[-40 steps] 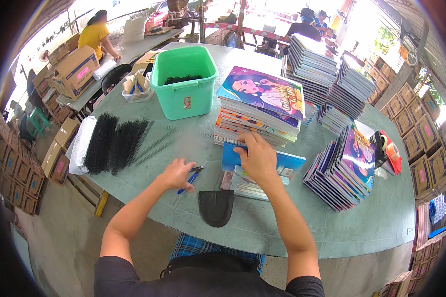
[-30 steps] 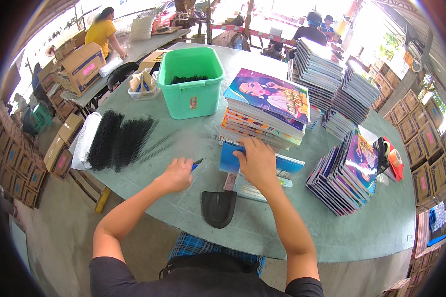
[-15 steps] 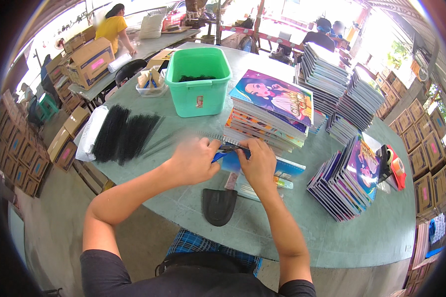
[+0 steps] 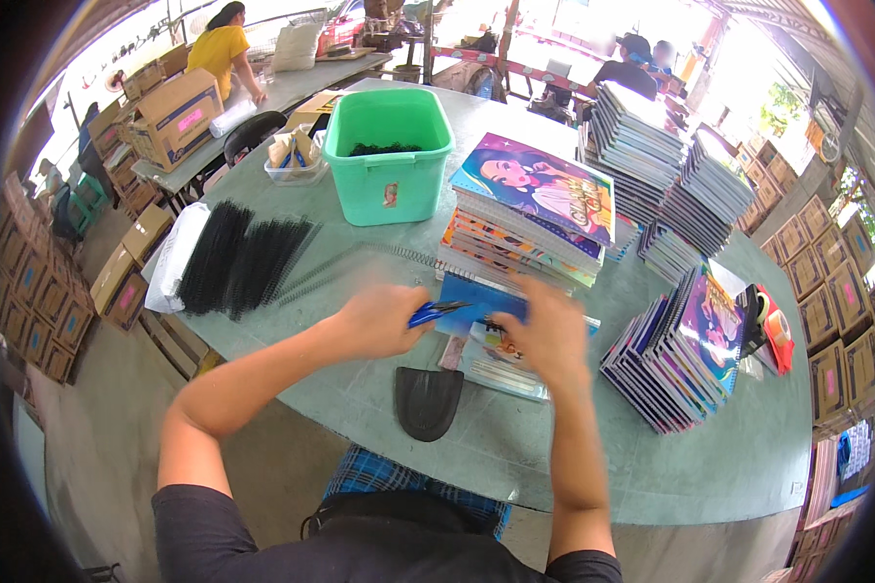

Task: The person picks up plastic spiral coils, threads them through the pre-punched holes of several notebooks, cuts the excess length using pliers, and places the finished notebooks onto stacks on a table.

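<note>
Closed around the blue-handled pliers [image 4: 434,312], my left hand [image 4: 384,322] holds them with their dark jaws pointing right, over a spiral notebook. My right hand [image 4: 551,332], smeared by motion, hovers above the notebook's right part, its thumb apart from the fingers and nothing visible between them. The notebook [image 4: 478,295] has a blue cover and lies at the foot of a notebook stack. A loose black spiral coil [image 4: 410,255] stretches from its upper left side. Below it, a printed booklet or cover [image 4: 496,361] shows partly, next to a black rounded pad [image 4: 428,403].
A tall stack of notebooks [image 4: 530,194] stands just behind my hands. A green bin [image 4: 389,185] holds black coils, and more coils [image 4: 243,260] lie at left. Fanned notebooks [image 4: 671,350] and tape rolls [image 4: 778,327] sit at right. A person in yellow [image 4: 219,53] works beyond.
My hands have moved apart. The right hand has lifted and shifted right off the notebook's edge, uncovering the blue cover. The pliers have come away leftward in my left hand.
</note>
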`<state>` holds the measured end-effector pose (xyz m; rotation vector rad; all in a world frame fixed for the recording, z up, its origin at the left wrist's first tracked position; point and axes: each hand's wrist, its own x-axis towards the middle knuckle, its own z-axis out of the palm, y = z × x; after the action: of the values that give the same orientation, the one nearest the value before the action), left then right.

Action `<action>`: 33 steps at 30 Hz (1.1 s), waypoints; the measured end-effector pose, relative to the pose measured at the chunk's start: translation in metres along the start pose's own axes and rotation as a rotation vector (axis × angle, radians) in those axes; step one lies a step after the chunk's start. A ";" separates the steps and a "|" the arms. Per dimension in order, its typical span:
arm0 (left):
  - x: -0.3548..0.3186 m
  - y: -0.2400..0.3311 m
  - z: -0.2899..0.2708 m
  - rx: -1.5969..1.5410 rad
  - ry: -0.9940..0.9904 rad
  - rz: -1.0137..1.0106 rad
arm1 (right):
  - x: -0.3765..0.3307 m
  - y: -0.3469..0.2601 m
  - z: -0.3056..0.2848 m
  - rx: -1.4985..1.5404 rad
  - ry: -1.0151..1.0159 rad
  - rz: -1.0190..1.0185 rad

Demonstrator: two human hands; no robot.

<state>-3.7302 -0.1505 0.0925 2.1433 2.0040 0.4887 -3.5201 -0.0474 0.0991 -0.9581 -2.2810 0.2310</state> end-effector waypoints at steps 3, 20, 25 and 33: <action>-0.026 -0.054 0.050 0.076 0.035 -0.068 | -0.021 0.055 -0.021 0.358 0.110 0.195; 0.003 0.012 -0.015 -0.503 0.792 -0.066 | -0.044 0.075 0.020 1.047 0.187 0.421; -0.004 0.008 -0.004 -0.241 0.379 0.156 | -0.049 0.072 0.025 1.157 0.116 0.355; -0.004 0.010 -0.015 -0.360 0.505 0.048 | -0.042 0.093 0.032 1.106 0.097 0.265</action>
<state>-3.7261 -0.1572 0.1096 1.9779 1.8855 1.3987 -3.4647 -0.0067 0.0171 -0.6105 -1.5162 1.3418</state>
